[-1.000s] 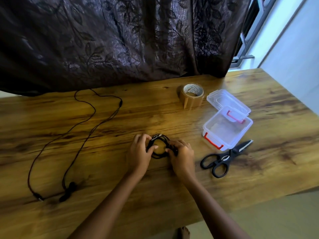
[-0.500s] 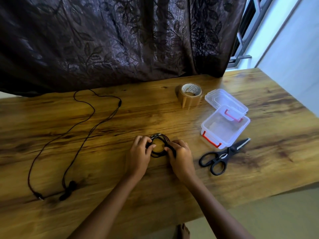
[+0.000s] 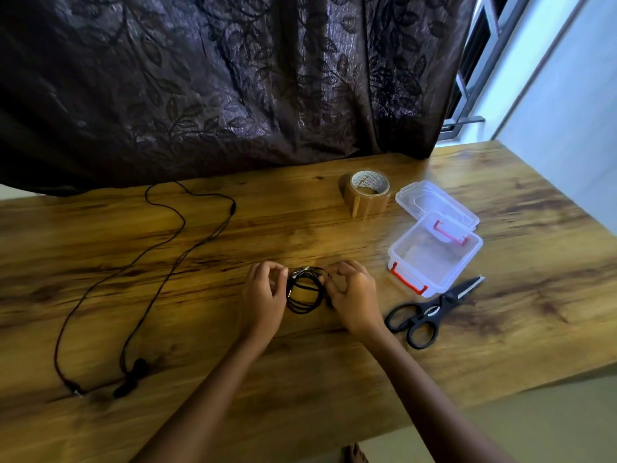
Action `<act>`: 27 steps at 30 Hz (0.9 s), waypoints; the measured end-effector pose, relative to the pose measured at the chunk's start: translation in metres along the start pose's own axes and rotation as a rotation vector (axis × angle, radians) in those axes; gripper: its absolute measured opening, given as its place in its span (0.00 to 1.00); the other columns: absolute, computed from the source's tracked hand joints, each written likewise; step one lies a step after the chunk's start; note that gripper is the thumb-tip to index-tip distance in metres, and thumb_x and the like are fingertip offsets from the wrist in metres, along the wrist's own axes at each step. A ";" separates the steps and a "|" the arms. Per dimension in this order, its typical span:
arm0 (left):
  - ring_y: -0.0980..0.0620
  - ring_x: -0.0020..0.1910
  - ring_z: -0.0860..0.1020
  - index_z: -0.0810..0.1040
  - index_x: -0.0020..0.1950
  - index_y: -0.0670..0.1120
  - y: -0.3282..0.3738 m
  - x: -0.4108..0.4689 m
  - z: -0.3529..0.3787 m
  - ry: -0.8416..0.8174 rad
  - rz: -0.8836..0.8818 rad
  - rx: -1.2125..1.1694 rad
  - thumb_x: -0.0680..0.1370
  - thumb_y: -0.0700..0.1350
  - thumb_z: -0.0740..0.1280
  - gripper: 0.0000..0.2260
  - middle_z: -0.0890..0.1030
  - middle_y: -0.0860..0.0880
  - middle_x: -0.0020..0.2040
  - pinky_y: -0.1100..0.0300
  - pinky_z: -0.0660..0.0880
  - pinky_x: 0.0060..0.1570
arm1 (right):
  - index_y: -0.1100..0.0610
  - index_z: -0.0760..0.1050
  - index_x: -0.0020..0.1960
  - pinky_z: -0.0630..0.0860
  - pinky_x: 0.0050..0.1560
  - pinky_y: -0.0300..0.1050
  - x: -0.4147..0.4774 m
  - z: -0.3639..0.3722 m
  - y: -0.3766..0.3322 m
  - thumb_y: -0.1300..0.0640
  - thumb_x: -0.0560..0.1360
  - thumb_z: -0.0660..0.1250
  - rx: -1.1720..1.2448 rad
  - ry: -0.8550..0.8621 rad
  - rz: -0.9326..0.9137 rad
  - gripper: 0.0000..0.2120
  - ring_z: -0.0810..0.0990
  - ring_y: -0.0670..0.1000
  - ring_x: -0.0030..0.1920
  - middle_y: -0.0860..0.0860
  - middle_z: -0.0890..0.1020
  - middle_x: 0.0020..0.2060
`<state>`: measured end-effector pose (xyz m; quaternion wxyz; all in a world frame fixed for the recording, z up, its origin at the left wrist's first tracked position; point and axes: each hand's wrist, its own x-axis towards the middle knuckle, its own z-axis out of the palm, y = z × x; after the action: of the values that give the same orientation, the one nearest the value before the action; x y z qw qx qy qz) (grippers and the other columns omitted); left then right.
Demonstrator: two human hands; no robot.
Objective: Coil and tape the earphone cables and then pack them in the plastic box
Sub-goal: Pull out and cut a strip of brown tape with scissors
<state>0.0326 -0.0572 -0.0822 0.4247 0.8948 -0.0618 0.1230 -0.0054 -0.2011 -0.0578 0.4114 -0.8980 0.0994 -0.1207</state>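
Both the left hand (image 3: 263, 297) and right hand (image 3: 355, 295) have a grip clamped on the coiled earphone cable (image 3: 304, 293).

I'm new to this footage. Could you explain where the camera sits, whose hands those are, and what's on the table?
There is no machine: a person wears a wide-angle camera on the head, so the one view looks down at their own bare hands. The left hand and right hand both hold a small coiled earphone cable over the wooden table. A second, uncoiled earphone cable lies to the left. To the right are a roll of brown tape, an open clear plastic box with red clips, its lid beyond it, and black scissors. A dark curtain hangs behind.
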 end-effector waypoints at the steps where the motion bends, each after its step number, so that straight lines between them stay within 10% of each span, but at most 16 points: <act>1: 0.64 0.35 0.69 0.77 0.49 0.40 0.002 0.001 -0.001 0.001 0.001 -0.003 0.78 0.43 0.63 0.06 0.75 0.48 0.46 0.71 0.69 0.31 | 0.59 0.79 0.52 0.68 0.50 0.37 0.003 -0.001 -0.002 0.57 0.75 0.67 0.015 -0.004 0.013 0.08 0.73 0.48 0.52 0.50 0.78 0.50; 8: 0.63 0.36 0.70 0.76 0.50 0.43 0.017 0.023 -0.003 -0.020 0.031 0.005 0.79 0.43 0.62 0.05 0.74 0.51 0.47 0.71 0.66 0.33 | 0.57 0.78 0.52 0.68 0.49 0.29 0.041 -0.020 -0.008 0.61 0.76 0.64 0.056 0.018 0.024 0.07 0.73 0.49 0.55 0.50 0.76 0.53; 20: 0.58 0.40 0.73 0.76 0.48 0.46 0.058 0.064 0.001 -0.027 0.087 0.056 0.79 0.45 0.61 0.05 0.74 0.55 0.48 0.69 0.67 0.33 | 0.63 0.63 0.70 0.58 0.72 0.54 0.158 -0.051 0.025 0.65 0.76 0.62 -0.604 -0.068 -0.012 0.23 0.60 0.59 0.72 0.61 0.67 0.70; 27: 0.62 0.36 0.70 0.77 0.48 0.44 0.061 0.072 -0.002 -0.044 0.089 0.035 0.78 0.44 0.62 0.05 0.73 0.54 0.48 0.69 0.69 0.33 | 0.63 0.76 0.56 0.69 0.63 0.51 0.167 -0.052 0.033 0.69 0.75 0.58 -0.619 -0.046 -0.013 0.13 0.77 0.61 0.56 0.61 0.81 0.51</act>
<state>0.0879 -0.0944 -0.0158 0.4017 0.9009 -0.1085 0.1232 0.1353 -0.3055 -0.0273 0.1197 -0.9837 0.1165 -0.0671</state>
